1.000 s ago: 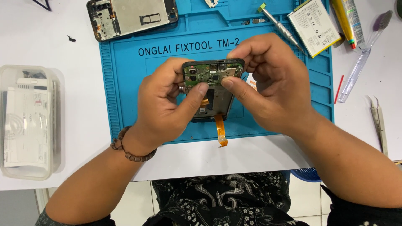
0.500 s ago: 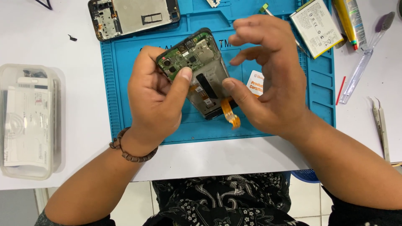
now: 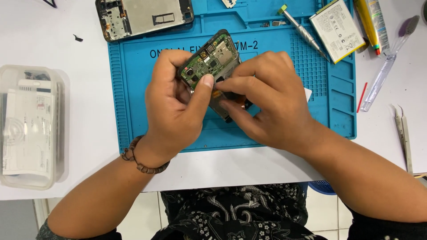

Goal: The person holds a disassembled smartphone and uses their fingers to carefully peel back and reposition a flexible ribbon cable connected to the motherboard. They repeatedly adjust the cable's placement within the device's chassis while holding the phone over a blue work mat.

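Note:
An opened phone body [image 3: 212, 60] with a green circuit board showing is held above the blue repair mat [image 3: 133, 93], tilted with its top end pointing away to the right. My left hand [image 3: 178, 106] grips its left side, thumb pressed on the board. My right hand [image 3: 267, 102] covers the lower half, index finger and thumb pinching at the middle of the board near an orange flex cable, which is mostly hidden under the fingers.
A second phone frame [image 3: 144, 15] lies at the mat's top edge. A screwdriver [image 3: 302, 31], a battery [image 3: 337, 29], a tube [image 3: 368, 22], a clear pry tool [image 3: 384, 71] and tweezers [image 3: 404, 133] lie at the right. A clear plastic box [image 3: 31, 126] stands at the left.
The phone body was turned from level to tilted and raised. My right hand came down onto its lower half, and the orange flex cable that hung free is now covered by fingers.

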